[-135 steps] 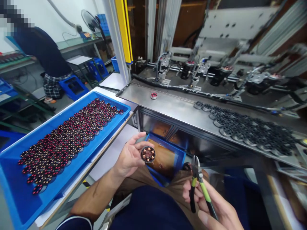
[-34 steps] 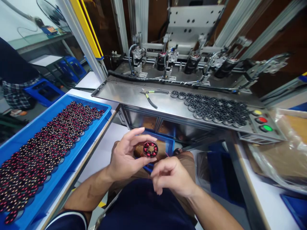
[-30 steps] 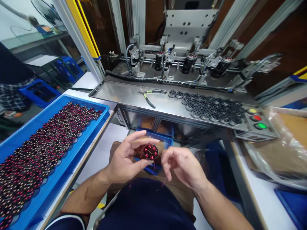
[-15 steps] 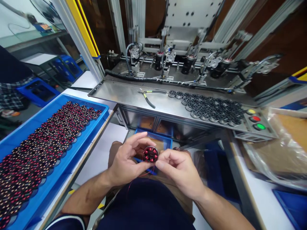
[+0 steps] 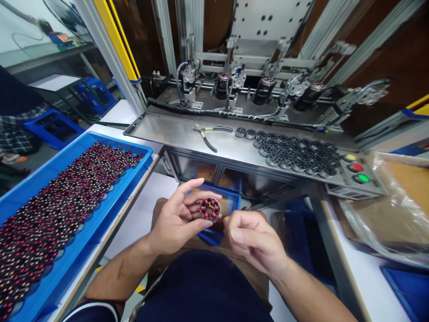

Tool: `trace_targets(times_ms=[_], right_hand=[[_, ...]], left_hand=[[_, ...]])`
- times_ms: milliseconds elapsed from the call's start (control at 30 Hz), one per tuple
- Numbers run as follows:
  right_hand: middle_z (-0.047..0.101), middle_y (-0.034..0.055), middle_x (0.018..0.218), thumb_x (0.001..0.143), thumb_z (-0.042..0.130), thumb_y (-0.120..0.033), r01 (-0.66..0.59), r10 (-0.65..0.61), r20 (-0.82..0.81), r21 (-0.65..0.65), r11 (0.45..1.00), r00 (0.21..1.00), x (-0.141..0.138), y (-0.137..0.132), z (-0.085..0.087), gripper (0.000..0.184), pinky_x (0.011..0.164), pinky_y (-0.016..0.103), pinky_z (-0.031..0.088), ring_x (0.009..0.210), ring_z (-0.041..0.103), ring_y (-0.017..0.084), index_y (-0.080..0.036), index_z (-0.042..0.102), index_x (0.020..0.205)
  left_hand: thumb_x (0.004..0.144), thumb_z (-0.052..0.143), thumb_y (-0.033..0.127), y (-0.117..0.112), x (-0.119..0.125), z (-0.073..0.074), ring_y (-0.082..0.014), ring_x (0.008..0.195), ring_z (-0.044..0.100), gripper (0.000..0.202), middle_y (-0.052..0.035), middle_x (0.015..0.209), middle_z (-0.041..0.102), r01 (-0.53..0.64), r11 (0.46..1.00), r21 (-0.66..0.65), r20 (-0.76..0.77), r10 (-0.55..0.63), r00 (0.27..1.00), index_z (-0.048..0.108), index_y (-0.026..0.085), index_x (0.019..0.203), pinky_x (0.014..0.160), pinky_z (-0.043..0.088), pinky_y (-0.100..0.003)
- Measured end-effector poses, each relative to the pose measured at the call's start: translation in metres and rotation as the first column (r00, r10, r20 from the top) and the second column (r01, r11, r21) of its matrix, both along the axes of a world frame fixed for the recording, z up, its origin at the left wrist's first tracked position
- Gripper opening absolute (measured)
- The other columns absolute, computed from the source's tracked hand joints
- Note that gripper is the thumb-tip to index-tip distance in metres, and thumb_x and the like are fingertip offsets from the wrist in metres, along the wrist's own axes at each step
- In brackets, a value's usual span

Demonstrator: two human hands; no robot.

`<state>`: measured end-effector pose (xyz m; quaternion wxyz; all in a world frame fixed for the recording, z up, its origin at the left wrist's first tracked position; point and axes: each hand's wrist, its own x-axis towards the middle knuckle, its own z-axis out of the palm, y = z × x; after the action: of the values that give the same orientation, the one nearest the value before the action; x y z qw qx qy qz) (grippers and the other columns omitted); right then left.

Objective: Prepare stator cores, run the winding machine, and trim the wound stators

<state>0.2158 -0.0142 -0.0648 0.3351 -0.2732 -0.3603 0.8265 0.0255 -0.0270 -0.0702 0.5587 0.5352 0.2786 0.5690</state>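
Note:
My left hand [image 5: 177,219] holds a small round motor stator [image 5: 210,209] between thumb and fingers, its face with red coil windings turned toward me. Just to the right of it, my right hand [image 5: 251,237] is closed with thumb against curled fingers. What those fingers grip, if anything, is hidden; no wire can be made out there. On the steel shelf ahead lie wire cutters [image 5: 208,136] with black and yellow handles, beside a group of dark ring-shaped stator cores [image 5: 298,152].
At left stands a blue tray [image 5: 134,179] filled with wound stators [image 5: 67,205]. A machine with several black spindles [image 5: 264,91] is behind the shelf, and a button box [image 5: 365,174] sits at its right end. Plastic-wrapped cardboard [image 5: 392,214] lies at right. Another person [image 5: 16,103] is at far left.
The stator has tilted and moved slightly up. My right hand has drawn away from it to the right and its fingers have curled in. The red wire below no longer shows.

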Motion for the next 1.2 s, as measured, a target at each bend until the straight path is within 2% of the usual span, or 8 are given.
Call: trace_targets(times_ms=[167, 267, 400, 567, 800, 933, 1033, 1200], right_hand=[[0.044, -0.0050, 0.050, 0.076, 0.074, -0.040, -0.064, 0.008, 0.217, 0.255, 0.965, 0.976, 0.009, 0.000, -0.010, 0.034, 0.045, 0.022, 0.023, 0.045, 0.032, 0.006, -0.015, 0.058, 0.060], [0.047, -0.0035, 0.058, 0.077, 0.073, -0.043, 0.029, -0.183, 0.269, 0.492, 0.870, 0.946, 0.015, 0.002, -0.009, 0.030, 0.051, 0.024, 0.030, 0.052, 0.041, 0.009, -0.016, 0.063, 0.071], [0.049, -0.0044, 0.063, 0.071, 0.081, -0.041, 0.151, -0.413, 0.250, 0.672, 0.725, 0.876, 0.011, 0.004, 0.001, 0.031, 0.053, 0.026, 0.034, 0.054, 0.043, 0.011, -0.019, 0.061, 0.083], [0.050, -0.0024, 0.064, 0.082, 0.072, -0.032, 0.112, -0.408, 0.262, 0.710, 0.695, 0.874, -0.006, 0.005, 0.004, 0.023, 0.055, 0.028, 0.035, 0.057, 0.044, 0.012, -0.020, 0.055, 0.071], [0.053, -0.0006, 0.068, 0.090, 0.062, -0.023, 0.241, -0.489, 0.142, 0.732, 0.637, 0.861, -0.008, 0.000, -0.009, 0.015, 0.058, 0.029, 0.037, 0.062, 0.049, 0.014, -0.020, 0.058, 0.076], [0.054, -0.0006, 0.068, 0.089, 0.062, -0.016, 0.266, -0.525, 0.090, 0.782, 0.564, 0.846, -0.009, -0.002, -0.011, 0.012, 0.057, 0.028, 0.038, 0.062, 0.050, 0.013, -0.019, 0.059, 0.077], [0.055, -0.0007, 0.069, 0.086, 0.062, -0.010, 0.258, -0.537, 0.065, 0.825, 0.503, 0.841, -0.010, -0.003, -0.011, 0.012, 0.058, 0.028, 0.040, 0.062, 0.051, 0.012, -0.019, 0.060, 0.079], [0.054, -0.0016, 0.068, 0.084, 0.061, -0.004, 0.266, -0.547, 0.025, 0.855, 0.445, 0.837, -0.010, -0.003, -0.012, 0.014, 0.058, 0.026, 0.039, 0.062, 0.049, 0.011, -0.018, 0.060, 0.081]], left_hand=[[0.085, 0.067, 0.008, 0.003, -0.004, 0.000, -0.0195, 0.092, 0.074, 0.050, -0.0143, 0.128, 0.065, 0.082, 0.995, -0.056, 0.066, -0.078, 0.995, 0.051, 0.024, 0.129, 0.077, 0.063, -0.028], [0.086, 0.064, 0.006, 0.002, -0.005, -0.001, -0.0188, 0.095, 0.073, 0.039, -0.0139, 0.130, 0.063, 0.085, 0.995, -0.050, 0.014, -0.085, 0.996, 0.058, 0.020, 0.121, 0.081, 0.062, -0.026], [0.089, 0.057, 0.001, -0.001, -0.002, -0.003, -0.0197, 0.103, 0.071, 0.054, -0.0109, 0.134, 0.060, 0.090, 0.996, 0.028, -0.061, -0.088, 0.994, 0.045, 0.030, 0.134, 0.086, 0.061, -0.031], [0.090, 0.055, 0.001, -0.006, -0.002, -0.003, -0.0218, 0.128, 0.055, 0.063, -0.0115, 0.138, 0.057, 0.110, 0.989, 0.103, -0.209, -0.087, 0.974, 0.036, 0.030, 0.143, 0.100, 0.053, -0.032], [0.085, 0.064, 0.003, -0.004, -0.003, -0.003, -0.0162, 0.108, 0.066, 0.061, -0.0113, 0.131, 0.063, 0.114, 0.993, -0.041, -0.015, -0.114, 0.993, 0.043, 0.028, 0.136, 0.090, 0.056, -0.026], [0.068, 0.082, 0.006, -0.001, 0.005, -0.007, -0.0196, 0.107, 0.067, 0.072, -0.0126, 0.131, 0.064, 0.117, 0.985, -0.124, 0.110, -0.103, 0.989, 0.048, 0.026, 0.129, 0.088, 0.056, -0.026], [0.057, 0.088, 0.003, 0.000, 0.014, -0.008, -0.0160, 0.099, 0.070, 0.075, -0.0076, 0.125, 0.069, 0.049, 0.989, -0.140, 0.125, -0.031, 0.992, 0.054, 0.027, 0.119, 0.084, 0.056, -0.022], [0.065, 0.082, -0.001, -0.001, 0.018, -0.009, -0.0153, 0.103, 0.069, 0.054, -0.0057, 0.120, 0.071, -0.110, 0.989, -0.095, 0.002, 0.111, 0.994, 0.062, 0.025, 0.108, 0.084, 0.054, -0.020]])
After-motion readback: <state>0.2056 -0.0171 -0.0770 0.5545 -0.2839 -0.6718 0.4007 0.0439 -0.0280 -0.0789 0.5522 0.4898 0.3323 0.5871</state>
